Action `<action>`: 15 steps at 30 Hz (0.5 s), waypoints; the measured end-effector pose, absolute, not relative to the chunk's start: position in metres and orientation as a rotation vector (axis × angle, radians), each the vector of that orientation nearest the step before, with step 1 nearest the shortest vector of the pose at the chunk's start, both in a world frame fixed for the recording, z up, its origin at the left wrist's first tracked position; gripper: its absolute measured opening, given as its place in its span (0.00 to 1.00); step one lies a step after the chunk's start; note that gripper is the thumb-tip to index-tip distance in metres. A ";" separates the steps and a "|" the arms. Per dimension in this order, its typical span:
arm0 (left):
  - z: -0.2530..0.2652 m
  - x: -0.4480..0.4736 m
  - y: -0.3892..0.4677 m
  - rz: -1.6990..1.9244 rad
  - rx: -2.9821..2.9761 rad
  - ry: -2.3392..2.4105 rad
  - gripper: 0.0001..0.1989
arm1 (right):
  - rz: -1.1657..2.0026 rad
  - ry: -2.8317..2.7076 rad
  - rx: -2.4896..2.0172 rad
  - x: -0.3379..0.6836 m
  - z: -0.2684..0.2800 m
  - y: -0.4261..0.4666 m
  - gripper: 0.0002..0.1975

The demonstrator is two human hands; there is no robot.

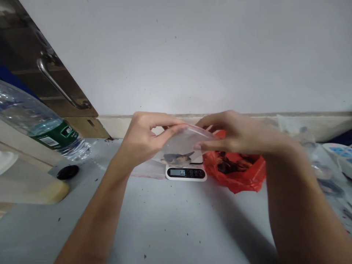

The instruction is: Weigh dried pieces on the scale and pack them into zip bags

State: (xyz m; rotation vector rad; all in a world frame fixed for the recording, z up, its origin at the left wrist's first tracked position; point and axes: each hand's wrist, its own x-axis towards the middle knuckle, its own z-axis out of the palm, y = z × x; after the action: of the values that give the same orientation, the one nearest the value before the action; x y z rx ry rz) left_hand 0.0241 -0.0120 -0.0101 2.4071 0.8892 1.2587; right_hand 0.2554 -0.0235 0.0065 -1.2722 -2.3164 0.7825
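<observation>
Between my two hands is a clear zip bag (180, 143) with a few dark, dried-looking pieces (177, 158) at its bottom. My left hand (150, 137) pinches the top left edge of the bag between thumb and fingers. On the other side, my right hand (225, 134) grips the bag's right edge, thumb in front; some of its fingers are hidden behind the plastic. Just below the bag is a small white digital scale (187, 179), its display reading what looks like 0.0. Whether the bag touches the scale I cannot tell.
A red plastic bag (236, 181) of dark brown dried pieces sits right of the scale. Another clear bag (150, 169) lies flat to its left. At left are a water bottle (52, 134), a whitish container (30, 183) and a black oval object (68, 172). A wall (192, 55) rises behind.
</observation>
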 end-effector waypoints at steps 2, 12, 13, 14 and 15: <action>-0.010 0.028 -0.015 1.308 2.450 0.823 0.06 | 0.806 -2.367 -1.349 0.247 0.003 -0.023 0.15; -0.005 0.051 -0.030 1.749 2.451 0.985 0.05 | 0.859 -2.095 -1.172 0.286 0.009 -0.045 0.20; -0.004 0.054 -0.031 1.731 2.449 0.983 0.07 | 0.838 -2.019 -1.198 0.299 0.011 -0.051 0.23; -0.004 0.058 -0.031 1.687 2.459 0.969 0.07 | 0.790 -1.944 -1.240 0.313 0.011 -0.059 0.25; -0.004 0.063 -0.031 1.623 2.475 0.947 0.07 | 0.692 -1.870 -1.295 0.328 0.010 -0.066 0.25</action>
State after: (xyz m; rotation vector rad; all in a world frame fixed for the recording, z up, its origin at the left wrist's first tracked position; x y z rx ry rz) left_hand 0.0629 -0.0310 -0.0041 2.4748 0.9468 1.6230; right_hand 0.3278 -0.0658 0.0102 -1.2946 -1.8698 0.6919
